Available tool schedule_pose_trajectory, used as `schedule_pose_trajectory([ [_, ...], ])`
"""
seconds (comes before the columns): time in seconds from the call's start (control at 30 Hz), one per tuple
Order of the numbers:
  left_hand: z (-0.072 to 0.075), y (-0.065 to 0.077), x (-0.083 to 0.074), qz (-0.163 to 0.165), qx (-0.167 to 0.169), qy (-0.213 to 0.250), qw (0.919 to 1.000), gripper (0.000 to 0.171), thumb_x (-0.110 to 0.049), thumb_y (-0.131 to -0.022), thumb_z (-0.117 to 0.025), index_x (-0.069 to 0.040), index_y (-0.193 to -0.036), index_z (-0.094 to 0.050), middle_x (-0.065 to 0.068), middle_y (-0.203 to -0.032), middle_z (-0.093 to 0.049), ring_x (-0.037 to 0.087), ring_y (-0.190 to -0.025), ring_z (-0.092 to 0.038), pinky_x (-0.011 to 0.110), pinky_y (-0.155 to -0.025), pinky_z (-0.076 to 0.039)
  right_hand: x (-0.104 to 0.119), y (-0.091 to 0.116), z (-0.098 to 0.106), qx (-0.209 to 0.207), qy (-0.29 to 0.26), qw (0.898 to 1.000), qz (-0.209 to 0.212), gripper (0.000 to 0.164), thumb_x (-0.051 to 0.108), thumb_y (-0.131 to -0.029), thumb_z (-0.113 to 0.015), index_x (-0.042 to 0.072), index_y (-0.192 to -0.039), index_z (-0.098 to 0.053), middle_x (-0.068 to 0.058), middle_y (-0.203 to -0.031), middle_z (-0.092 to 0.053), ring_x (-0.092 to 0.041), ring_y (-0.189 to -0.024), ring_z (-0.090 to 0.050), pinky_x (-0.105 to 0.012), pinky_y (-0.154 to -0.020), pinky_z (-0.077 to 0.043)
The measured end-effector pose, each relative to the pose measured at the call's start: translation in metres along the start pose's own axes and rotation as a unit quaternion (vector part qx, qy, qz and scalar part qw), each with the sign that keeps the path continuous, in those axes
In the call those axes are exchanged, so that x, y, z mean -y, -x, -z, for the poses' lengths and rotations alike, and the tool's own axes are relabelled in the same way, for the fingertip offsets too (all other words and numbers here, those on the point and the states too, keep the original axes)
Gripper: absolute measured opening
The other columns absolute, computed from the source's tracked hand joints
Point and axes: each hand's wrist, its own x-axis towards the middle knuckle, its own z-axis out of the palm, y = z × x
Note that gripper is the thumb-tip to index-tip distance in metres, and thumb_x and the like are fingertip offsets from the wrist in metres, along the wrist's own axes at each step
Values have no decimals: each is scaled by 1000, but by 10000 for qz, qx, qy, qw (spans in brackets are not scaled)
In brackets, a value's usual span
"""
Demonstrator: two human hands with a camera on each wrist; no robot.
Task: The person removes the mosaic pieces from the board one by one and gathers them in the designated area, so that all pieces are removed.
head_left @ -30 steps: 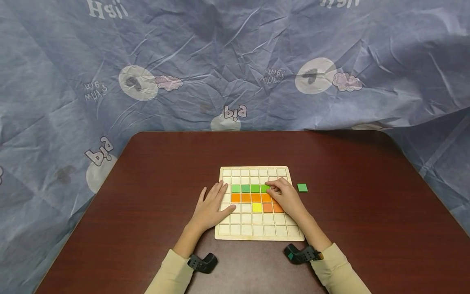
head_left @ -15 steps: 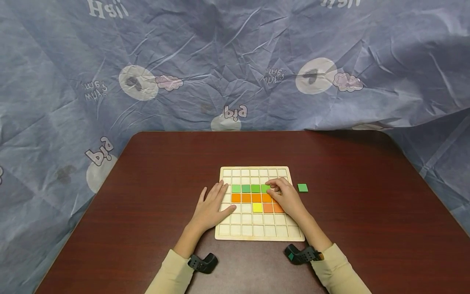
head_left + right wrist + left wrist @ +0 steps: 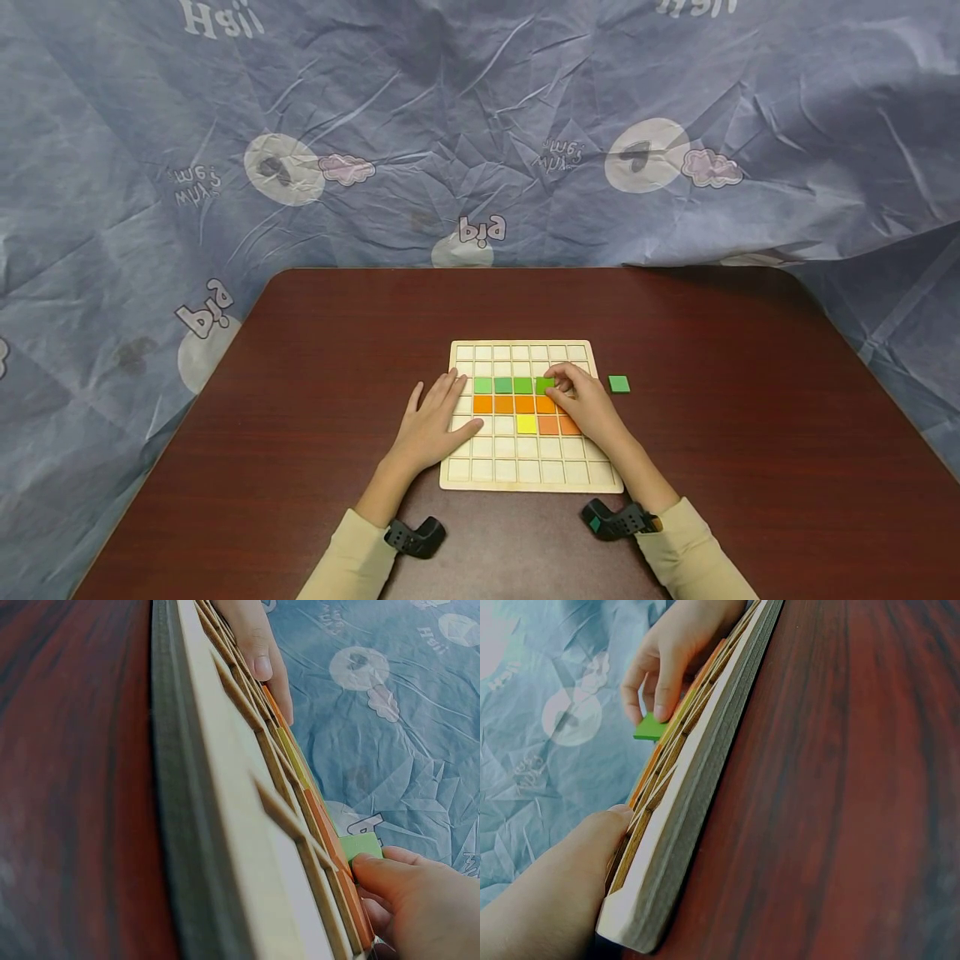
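Note:
A pale wooden grid board (image 3: pixel 504 470) lies on the table with coloured square tiles in its middle rows. My right hand (image 3: pixel 587 402) pinches a green tile (image 3: pixel 544 386) between thumb and fingers at the right end of the green row. In the left wrist view, this green tile (image 3: pixel 651 728) stands out above the board surface; the right wrist view shows the thumb on the green tile (image 3: pixel 361 844) too. My left hand (image 3: pixel 426 429) rests with spread fingers on the board's left edge, its thumb (image 3: pixel 609 825) over the grid. The right hand hides some cells.
A loose green tile (image 3: pixel 618 384) lies on the table (image 3: pixel 720 375) right of the board. Orange tiles (image 3: pixel 504 404) and a yellow tile (image 3: pixel 527 424) sit in the rows nearer me. A blue printed cloth (image 3: pixel 480 100) hangs behind the table's far edge.
The green tile in my right hand has shifted slightly right and come up from its cell. My left hand and the loose green tile stay where they were.

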Motion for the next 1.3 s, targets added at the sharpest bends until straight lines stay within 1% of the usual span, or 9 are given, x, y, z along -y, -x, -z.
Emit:
schedule_pose_trajectory([
  [0.27,-2,0,1,-19,-31,0,10000,76,-61,-86,-39,-18,-146,-21,1,-153,-17,17,-141,-19,48,-113,-3,0,-1,-1,46,-15,10000,-53,19,14,-84,-64,12,-102,-59,-2,-81,-57,-13,-71,-48,-21,-60,-40],
  [0.53,-1,-1,1,-8,-18,-47,10000,77,-62,-86,-38,-19,-147,-20,0,-153,-16,16,-141,-18,48,-113,-3,-1,-1,-1,0,-23,10000,-3,17,14,-84,-64,12,-100,-59,-2,-80,-57,-12,-67,-48,-20,-58,-42],
  [0.8,-1,-1,0,1,-28,-40,10000,77,-63,-86,-37,-19,-147,-19,0,-154,-15,16,-141,-18,48,-113,-3,-3,0,-1,-158,-70,9998,-67,18,14,-84,-64,13,-101,-59,-3,-85,-60,-13,-74,-51,-21,-62,-41],
  [0.93,-1,-1,0,8,-5,-31,10000,77,-62,-86,-37,-19,-147,-19,-1,-154,-15,16,-141,-18,48,-113,-3,-2,1,-1,-258,-86,9996,-44,19,15,-85,-63,14,-103,-61,-3,-90,-60,-14,-80,-55,-25,-68,-43],
  [1.13,-1,-1,0,17,2,-53,10000,77,-63,-86,-37,-19,-147,-20,0,-154,-15,16,-141,-18,48,-113,-3,-1,1,0,-316,-165,9994,32,20,14,-85,-62,16,-105,-63,-4,-92,-59,-16,-83,-56,-30,-73,-45],
  [1.3,0,-1,0,3,-5,-24,10000,77,-63,-86,-37,-19,-147,-20,0,-154,-15,16,-141,-18,48,-113,-4,-2,0,1,-367,-321,9988,-37,20,13,-86,-61,15,-106,-64,-5,-93,-59,-16,-83,-55,-26,-72,-45],
])
